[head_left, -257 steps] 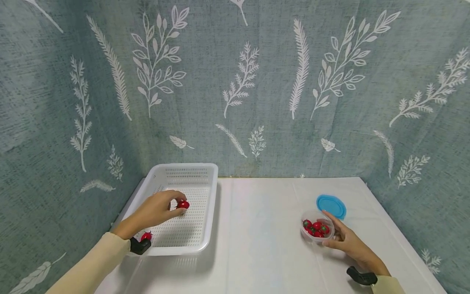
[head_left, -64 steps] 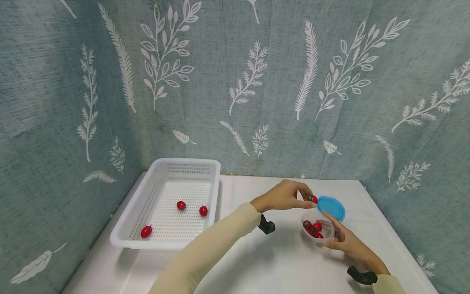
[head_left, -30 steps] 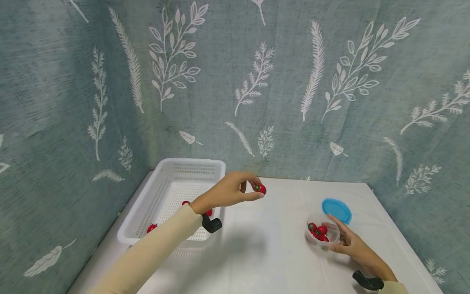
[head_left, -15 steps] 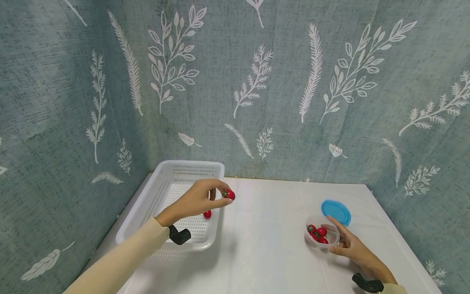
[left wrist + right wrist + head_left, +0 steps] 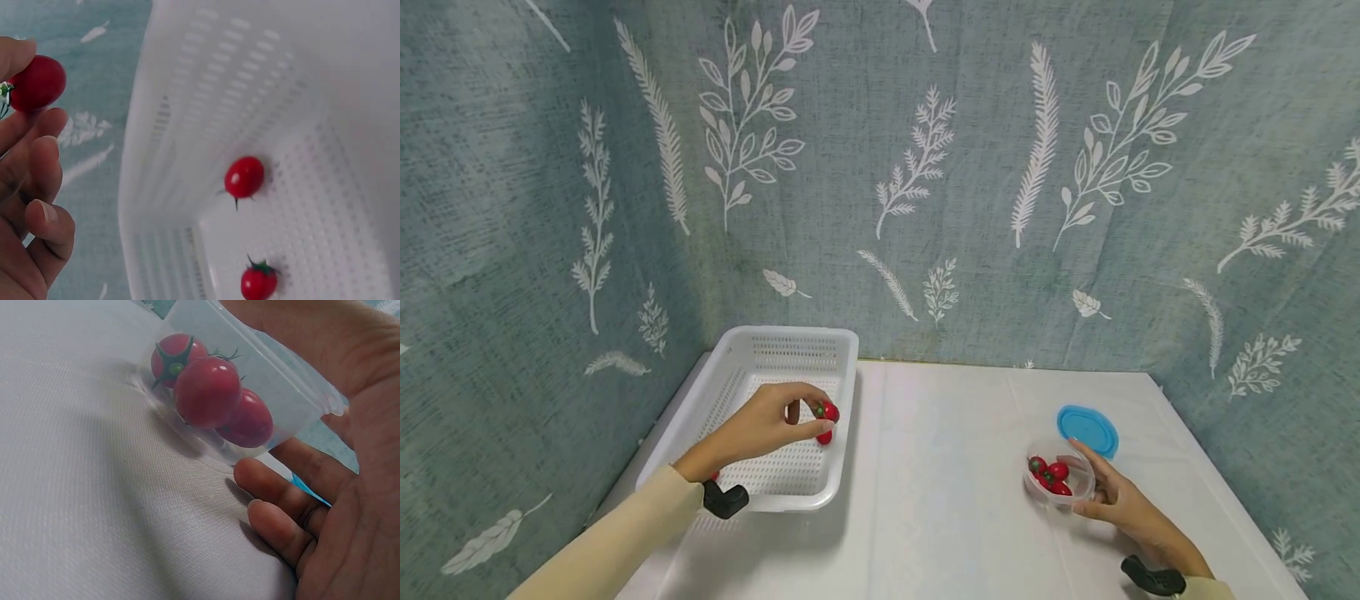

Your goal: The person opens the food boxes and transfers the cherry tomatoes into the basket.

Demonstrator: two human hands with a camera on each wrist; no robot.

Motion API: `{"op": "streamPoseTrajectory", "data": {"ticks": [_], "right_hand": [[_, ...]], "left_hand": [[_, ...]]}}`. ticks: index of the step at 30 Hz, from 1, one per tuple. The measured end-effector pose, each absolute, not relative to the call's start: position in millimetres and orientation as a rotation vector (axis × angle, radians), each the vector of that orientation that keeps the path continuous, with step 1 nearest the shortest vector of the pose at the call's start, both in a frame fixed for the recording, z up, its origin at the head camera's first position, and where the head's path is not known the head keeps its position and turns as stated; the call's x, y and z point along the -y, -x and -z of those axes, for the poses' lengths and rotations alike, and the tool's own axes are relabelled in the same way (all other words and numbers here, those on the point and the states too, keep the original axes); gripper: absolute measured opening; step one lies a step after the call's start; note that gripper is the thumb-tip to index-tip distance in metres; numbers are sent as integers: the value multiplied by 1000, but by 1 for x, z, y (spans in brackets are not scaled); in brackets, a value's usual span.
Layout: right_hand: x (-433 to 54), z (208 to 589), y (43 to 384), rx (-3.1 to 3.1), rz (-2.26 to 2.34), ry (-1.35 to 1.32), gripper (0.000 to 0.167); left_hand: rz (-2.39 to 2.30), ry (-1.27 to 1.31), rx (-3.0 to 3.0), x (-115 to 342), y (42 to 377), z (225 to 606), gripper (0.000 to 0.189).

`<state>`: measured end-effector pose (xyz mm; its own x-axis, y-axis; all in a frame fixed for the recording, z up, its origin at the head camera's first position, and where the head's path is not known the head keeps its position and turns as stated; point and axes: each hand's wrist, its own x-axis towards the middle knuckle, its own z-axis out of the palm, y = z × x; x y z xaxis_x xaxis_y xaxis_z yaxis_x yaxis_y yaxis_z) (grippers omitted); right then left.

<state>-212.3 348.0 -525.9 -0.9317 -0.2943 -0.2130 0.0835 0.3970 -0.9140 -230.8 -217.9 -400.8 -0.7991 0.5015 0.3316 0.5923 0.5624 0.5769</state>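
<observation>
Between thumb and fingertips my left hand (image 5: 767, 423) pinches a red cherry tomato (image 5: 40, 83) with a green stem, held above the white perforated basket (image 5: 852, 358). Inside that basket, the left wrist view shows one cherry tomato (image 5: 244, 177) near the side wall and a second cherry tomato (image 5: 258, 281) on the floor. My right hand (image 5: 1123, 504) holds a small clear plastic container (image 5: 1082, 477) from its right side, thumb in front and fingers behind. Several cherry tomatoes (image 5: 208, 392) lie in the container, which stands on the table.
A blue round lid (image 5: 1088, 431) lies flat on the white tablecloth (image 5: 940, 467) just behind the container. Grey-green curtain (image 5: 970, 317) with white leaf prints closes off the back and both sides. The basket sits near the left curtain.
My left hand has carried a cherry tomato from the container leftward to over the basket. Fewer tomatoes are in the container and more in the basket than at first. The right hand stays on the container.
</observation>
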Motion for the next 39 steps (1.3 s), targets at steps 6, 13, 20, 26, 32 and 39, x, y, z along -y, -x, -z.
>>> {"op": "streamPoseTrajectory", "data": {"ticks": [6, 13, 20, 26, 32, 39], "right_hand": [[-347, 526, 212, -2326, 1557, 183, 99], [-347, 527, 213, -2338, 1556, 178, 100], [-347, 526, 212, -2338, 1574, 212, 98], [-347, 526, 210, -2301, 1612, 233, 97], [-349, 528, 211, -2316, 1592, 219, 97], [-349, 529, 213, -2319, 1578, 208, 96]], "left_hand": [[1041, 885, 2683, 231, 230, 404, 21], [1012, 833, 2715, 244, 232, 411, 22], [992, 803, 2746, 250, 234, 411, 24], [960, 811, 2749, 253, 235, 409, 22], [949, 725, 2810, 257, 238, 407, 22], [907, 696, 2824, 262, 246, 409, 22]]}}
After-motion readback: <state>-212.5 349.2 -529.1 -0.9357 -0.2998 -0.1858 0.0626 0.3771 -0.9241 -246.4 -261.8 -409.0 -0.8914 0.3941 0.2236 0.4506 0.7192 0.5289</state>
